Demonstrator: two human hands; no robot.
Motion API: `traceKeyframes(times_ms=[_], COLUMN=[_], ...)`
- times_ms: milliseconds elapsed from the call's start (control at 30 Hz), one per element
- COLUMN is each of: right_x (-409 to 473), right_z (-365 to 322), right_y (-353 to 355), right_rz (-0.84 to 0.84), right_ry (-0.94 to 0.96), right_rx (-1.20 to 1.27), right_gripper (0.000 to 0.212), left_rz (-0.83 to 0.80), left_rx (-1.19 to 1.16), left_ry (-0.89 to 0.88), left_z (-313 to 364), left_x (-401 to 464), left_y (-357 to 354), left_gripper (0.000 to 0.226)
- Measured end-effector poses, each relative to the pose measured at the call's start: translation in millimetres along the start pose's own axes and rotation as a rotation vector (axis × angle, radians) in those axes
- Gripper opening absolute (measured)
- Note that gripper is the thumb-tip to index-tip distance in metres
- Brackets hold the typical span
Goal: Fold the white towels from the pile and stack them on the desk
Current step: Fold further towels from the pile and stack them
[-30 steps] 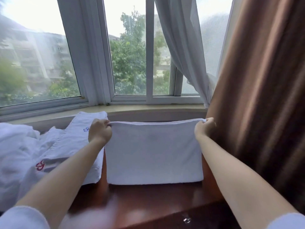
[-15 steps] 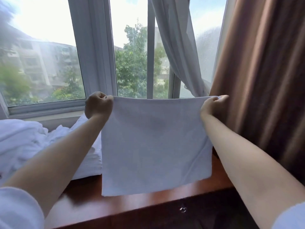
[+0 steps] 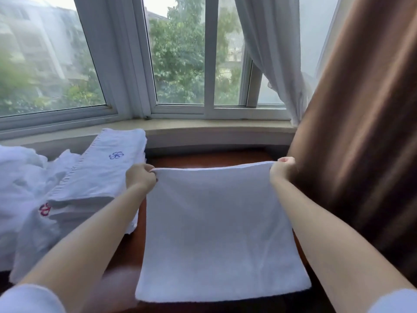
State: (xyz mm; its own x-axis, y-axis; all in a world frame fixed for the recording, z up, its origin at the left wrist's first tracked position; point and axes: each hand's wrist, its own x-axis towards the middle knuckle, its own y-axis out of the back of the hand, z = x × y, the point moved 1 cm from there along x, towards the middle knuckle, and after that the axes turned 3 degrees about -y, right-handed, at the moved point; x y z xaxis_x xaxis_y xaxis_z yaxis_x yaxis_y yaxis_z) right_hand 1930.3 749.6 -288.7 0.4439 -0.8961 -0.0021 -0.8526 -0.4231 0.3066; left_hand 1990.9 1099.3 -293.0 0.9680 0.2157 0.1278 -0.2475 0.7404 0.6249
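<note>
**Towel folding partly done: one towel in hand, a stack begun, a pile left**

A plain white terry towel is held by its two far corners above a reddish-brown wooden desk set below a window sill. The left hand is curled round the far left corner, which is pinched between thumb and fingers. The right hand is closed in the same way on the far right corner. The cloth is stretched between them and slopes down toward the viewer, and its near edge appears to lie at the front of the desk. Whether the towel is a single layer or already doubled cannot be told.

To the left, touching the held towel's side, a stack of folded white towels with a blue embroidered emblem is seen on the desk; several layers are visible at its near edge. This part of the task is judged done.

Further left, a loose pile of crumpled white towels is heaped, one of them marked with a red emblem. These are judged still to be folded.

The task is therefore judged to be in its middle: the towel in hand is yet to be folded down and added to the stack, and the pile remains.

Behind are a white-framed window, a sheer white curtain and a brown drape.
</note>
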Motion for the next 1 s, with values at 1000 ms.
traceKeyframes(times_ms=[1000], right_x=[-73.7], right_z=[117.5], right_y=[6.8], right_rz=[0.201], right_ry=[-0.025], right_rx=[-0.046], right_gripper=[0.032], left_rz=[0.276], left_rx=[-0.317], left_ry=[0.430], left_z=[-106.2], left_x=[-86.6], left_y=[-58.2], left_gripper=[0.035])
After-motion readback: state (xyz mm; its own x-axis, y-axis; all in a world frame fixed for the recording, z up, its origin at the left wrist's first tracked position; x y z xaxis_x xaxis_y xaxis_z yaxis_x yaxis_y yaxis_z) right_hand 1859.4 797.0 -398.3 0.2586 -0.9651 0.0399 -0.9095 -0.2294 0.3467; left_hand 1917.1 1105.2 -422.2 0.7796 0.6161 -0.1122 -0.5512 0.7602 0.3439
